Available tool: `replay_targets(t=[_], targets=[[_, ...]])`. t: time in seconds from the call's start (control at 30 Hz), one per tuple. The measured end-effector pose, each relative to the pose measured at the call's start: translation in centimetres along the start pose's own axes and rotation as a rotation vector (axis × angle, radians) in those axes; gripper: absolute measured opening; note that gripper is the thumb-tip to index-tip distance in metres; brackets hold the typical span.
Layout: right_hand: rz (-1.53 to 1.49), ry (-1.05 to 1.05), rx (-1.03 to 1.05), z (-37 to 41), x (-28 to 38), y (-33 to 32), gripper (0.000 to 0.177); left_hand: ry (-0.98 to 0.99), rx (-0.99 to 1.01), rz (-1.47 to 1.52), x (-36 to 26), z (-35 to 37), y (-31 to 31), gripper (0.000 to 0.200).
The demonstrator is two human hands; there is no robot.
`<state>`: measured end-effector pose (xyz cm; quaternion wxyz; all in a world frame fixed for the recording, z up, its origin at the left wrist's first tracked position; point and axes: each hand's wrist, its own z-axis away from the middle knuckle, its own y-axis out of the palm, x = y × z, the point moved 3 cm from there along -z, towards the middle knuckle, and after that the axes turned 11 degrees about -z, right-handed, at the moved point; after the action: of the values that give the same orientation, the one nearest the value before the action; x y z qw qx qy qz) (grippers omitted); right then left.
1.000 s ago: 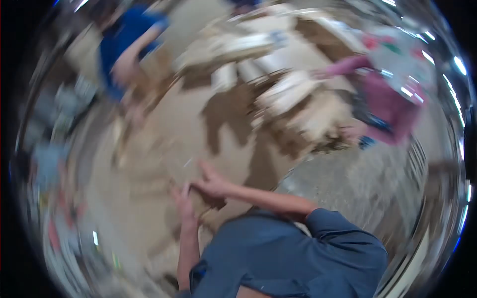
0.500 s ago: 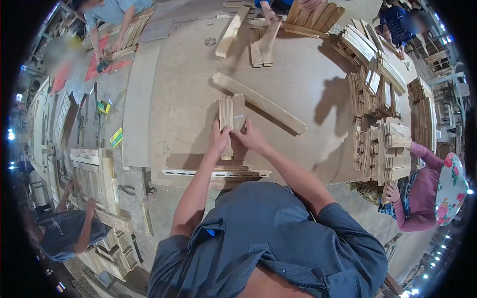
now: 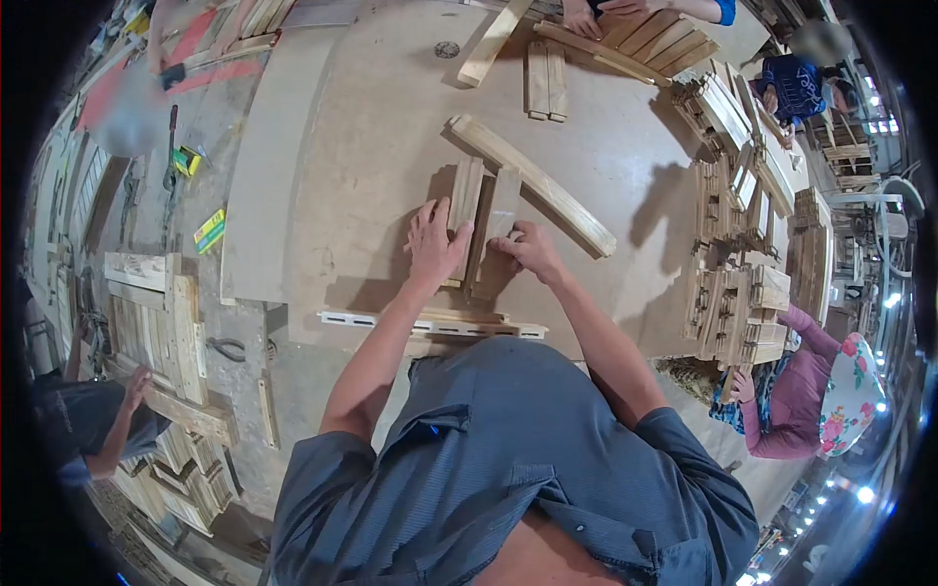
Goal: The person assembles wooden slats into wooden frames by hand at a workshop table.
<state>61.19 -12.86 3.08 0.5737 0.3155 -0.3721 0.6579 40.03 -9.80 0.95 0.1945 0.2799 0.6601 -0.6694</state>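
Note:
My left hand (image 3: 437, 242) is at the left side of a pale wooden slat (image 3: 467, 200), its thumb across the near part. A second, greyer wooden slat (image 3: 502, 210) stands beside it with a dark narrow gap between the two. My right hand (image 3: 531, 249) grips this one from the right with fingers curled at its edge. Both slats lean slightly rightward at their far ends. Just beyond them a longer wooden bar (image 3: 537, 186) lies diagonally on the board-topped table (image 3: 362, 166).
A slotted white strip (image 3: 430, 324) lies along the near table edge. Stacked wooden pieces (image 3: 723, 303) line the right side. Across the table, a co-worker's hands (image 3: 583, 18) touch a slatted panel (image 3: 650, 44), near a pair of slats (image 3: 546, 83). Pliers (image 3: 227, 349) lie at left.
The two slats in my hands have turned slightly and parted, and my right hand has moved right. Across the table, the co-worker's hand has left the pair of slats. My view has shifted.

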Motion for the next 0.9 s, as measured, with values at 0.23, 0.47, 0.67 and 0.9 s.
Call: replay_targets(t=[0.23, 0.47, 0.67, 0.9], targets=[[-0.052, -0.159, -0.073, 1.7, -0.9, -0.4, 0.048, 0.159, -0.176, -0.12, -6.9, 5.8, -3.8, 0.066], [-0.251, -0.277, 0.123, 4.3, 0.0, -2.5, 0.03, 0.072, 0.024, -0.028, -10.4, 9.7, -3.1, 0.066], [-0.085, -0.573, 0.288, 10.4, 4.0, -4.4, 0.034, -0.014, 0.461, 0.528, -9.5, 9.8, -3.9, 0.028], [0.252, -0.641, 0.283, 16.1, 11.0, -6.9, 0.035, 0.164, 0.566, 0.498, -10.3, 11.9, -2.8, 0.031]])
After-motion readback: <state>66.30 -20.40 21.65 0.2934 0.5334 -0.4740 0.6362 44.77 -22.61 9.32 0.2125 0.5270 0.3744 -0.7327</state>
